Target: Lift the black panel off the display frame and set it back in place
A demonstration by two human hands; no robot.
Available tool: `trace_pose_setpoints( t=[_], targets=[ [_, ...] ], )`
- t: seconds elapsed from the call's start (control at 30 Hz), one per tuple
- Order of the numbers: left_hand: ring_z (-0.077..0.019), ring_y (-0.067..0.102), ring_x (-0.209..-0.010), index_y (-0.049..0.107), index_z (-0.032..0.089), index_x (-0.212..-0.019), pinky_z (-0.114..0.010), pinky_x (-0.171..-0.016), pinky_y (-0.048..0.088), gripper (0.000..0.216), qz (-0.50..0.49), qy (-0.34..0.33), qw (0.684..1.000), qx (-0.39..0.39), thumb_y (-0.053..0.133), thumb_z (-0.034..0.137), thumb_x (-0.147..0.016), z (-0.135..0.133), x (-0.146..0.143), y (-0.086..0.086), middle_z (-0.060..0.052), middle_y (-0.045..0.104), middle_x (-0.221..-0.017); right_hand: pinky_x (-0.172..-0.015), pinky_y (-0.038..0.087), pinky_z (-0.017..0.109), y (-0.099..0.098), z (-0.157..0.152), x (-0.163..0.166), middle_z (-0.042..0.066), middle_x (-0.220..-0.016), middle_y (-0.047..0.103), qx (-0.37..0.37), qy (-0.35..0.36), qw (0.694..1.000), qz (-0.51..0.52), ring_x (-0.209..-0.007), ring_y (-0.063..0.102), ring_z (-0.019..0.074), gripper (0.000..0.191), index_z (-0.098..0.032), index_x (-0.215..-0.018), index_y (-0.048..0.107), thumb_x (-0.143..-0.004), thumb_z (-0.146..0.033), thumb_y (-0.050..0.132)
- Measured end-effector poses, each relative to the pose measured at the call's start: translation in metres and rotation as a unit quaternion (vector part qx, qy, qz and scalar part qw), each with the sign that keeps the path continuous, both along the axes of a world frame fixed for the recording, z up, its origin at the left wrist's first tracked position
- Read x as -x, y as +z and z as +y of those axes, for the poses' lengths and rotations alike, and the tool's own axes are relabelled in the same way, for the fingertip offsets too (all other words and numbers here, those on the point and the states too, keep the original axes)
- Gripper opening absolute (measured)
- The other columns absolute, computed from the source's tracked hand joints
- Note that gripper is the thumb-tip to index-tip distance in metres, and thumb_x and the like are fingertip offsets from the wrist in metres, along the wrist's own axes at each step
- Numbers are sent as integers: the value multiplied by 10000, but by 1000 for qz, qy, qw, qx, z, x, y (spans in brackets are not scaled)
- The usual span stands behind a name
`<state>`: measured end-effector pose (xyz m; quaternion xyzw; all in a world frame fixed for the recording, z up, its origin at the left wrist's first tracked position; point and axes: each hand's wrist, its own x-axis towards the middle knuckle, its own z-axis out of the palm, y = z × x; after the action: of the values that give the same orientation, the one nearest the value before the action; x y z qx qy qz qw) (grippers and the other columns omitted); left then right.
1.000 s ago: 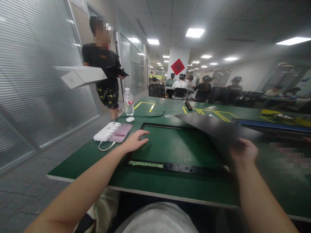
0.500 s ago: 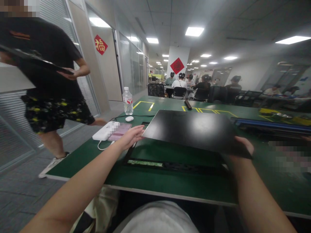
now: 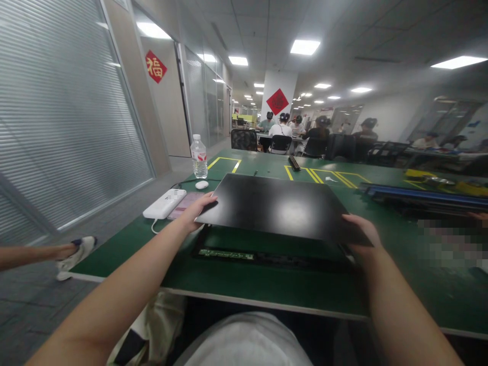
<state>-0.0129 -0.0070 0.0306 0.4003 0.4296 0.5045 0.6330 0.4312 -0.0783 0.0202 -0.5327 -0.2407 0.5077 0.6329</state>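
A thin, glossy black flat panel (image 3: 274, 206), which looks like a display screen, is held level above the green table. My left hand (image 3: 198, 209) grips its left edge, thumb on top and fingers underneath. At the right edge, my right hand (image 3: 362, 231) holds it the same way, its fingers partly hidden below. Under the panel lies a dark frame (image 3: 297, 263) with a strip of green circuit board (image 3: 226, 254) along its near side. The panel covers most of that frame.
A white power bank (image 3: 164, 203), a phone (image 3: 185, 204), a small white case (image 3: 202, 185) and a water bottle (image 3: 199, 157) stand on the left of the green table (image 3: 229, 284). Dark blue-edged parts (image 3: 427, 195) lie to the right. Several people sit farther back.
Both hands have shifted the panel left, over the frame. The person walking at the left has nearly left view; only a leg and shoe remain.
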Motion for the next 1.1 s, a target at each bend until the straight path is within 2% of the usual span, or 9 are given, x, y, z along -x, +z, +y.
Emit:
trace_pose_setpoints(
  t=[0.17,0.27,0.47,0.67,0.87,1.1],
  targets=[
    [-151,637,-533,717,152,-1041,-227,-466,466,396,-29,23,999,-32,727,138,-645,-1,2,9,-52,757,-814,-641,582,367,-5,2,0,69,-898,761,28,139,987,-72,-778,722,261,263,-223,-993,680,-743,-212,600],
    [-161,643,-543,718,131,-1019,-237,-480,492,383,-46,30,997,-45,686,110,-637,-2,2,13,-56,748,-788,-699,582,363,-11,8,-2,81,-924,757,31,177,980,-82,-832,722,257,252,-203,-995,686,-772,-240,574],
    [-177,663,-578,718,133,-938,-259,-529,545,318,-72,30,995,-57,656,110,-627,3,8,10,-52,746,-776,-653,566,260,-16,16,-9,104,-908,746,18,129,990,-52,-757,699,178,236,-147,-1010,684,-816,-168,550],
    [-202,687,-629,713,146,-949,-287,-589,567,361,-57,42,995,-68,680,130,-590,5,10,9,-48,748,-785,-522,527,219,-19,19,-16,107,-842,746,38,75,994,-69,-643,681,160,336,-156,-1163,597,-829,-147,565],
    [-221,701,-659,729,196,-907,-286,-587,555,313,-27,34,997,-69,674,144,-603,4,7,7,-45,752,-771,-543,537,232,-21,19,-17,107,-807,751,38,46,994,-91,-652,692,174,373,-165,-1207,586,-836,-174,546],
    [-199,680,-576,723,179,-872,-282,-553,550,296,-10,34,997,-65,689,128,-582,3,4,4,-25,743,-701,-430,417,182,-21,19,-15,90,-757,748,63,-2,984,-164,-520,604,121,344,-167,-1161,636,-832,-215,546]
  ],
)
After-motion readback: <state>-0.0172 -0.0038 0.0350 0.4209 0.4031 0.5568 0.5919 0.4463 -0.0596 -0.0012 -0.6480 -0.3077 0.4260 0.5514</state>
